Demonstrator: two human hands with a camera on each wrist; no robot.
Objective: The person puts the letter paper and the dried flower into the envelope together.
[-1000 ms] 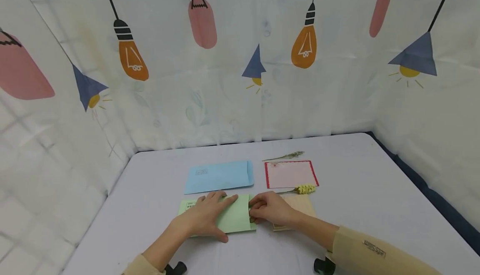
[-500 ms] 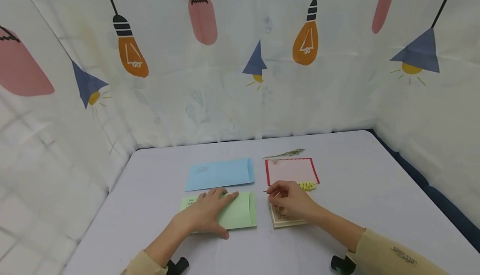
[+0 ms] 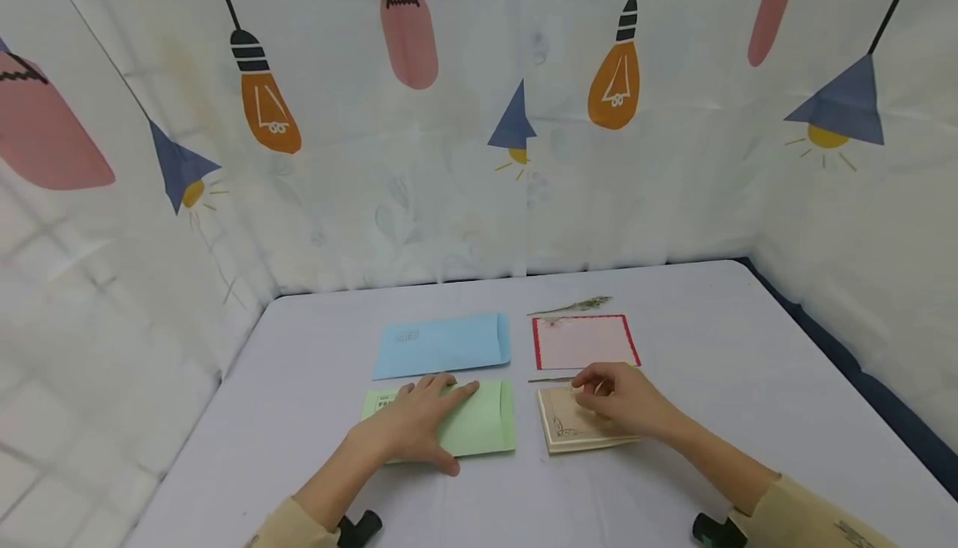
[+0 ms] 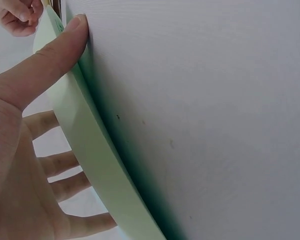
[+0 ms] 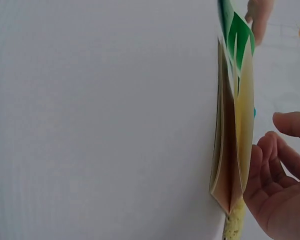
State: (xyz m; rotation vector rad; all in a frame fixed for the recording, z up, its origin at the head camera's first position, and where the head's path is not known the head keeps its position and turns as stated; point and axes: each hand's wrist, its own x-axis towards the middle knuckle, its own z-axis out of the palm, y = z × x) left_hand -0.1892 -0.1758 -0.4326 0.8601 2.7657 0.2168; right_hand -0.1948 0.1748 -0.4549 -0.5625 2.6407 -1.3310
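My left hand (image 3: 415,427) rests spread on the pale green envelope (image 3: 482,419), fingers across its top and thumb past the near edge. In the left wrist view, the thumb (image 4: 55,57) lies over the edge of that envelope. My right hand (image 3: 621,398) is over the cream folded cards (image 3: 560,422), fingers loosely bent with nothing between them. The right wrist view shows the cards (image 5: 232,165) standing partly parted, beside the fingertips. A yellow flower (image 5: 233,227) lies just past the cards; its head is hidden behind my right hand in the head view.
Beyond the green envelope lies a light blue envelope (image 3: 441,347). A pink card with a red border (image 3: 584,344) sits behind the cream cards, and a dried green sprig (image 3: 572,306) lies behind it. A printed curtain (image 3: 449,199) rises at the table's back.
My right hand has left the green envelope's right end and moved right, over the cream cards, uncovering the envelope's flap. My left hand has stayed on the envelope.
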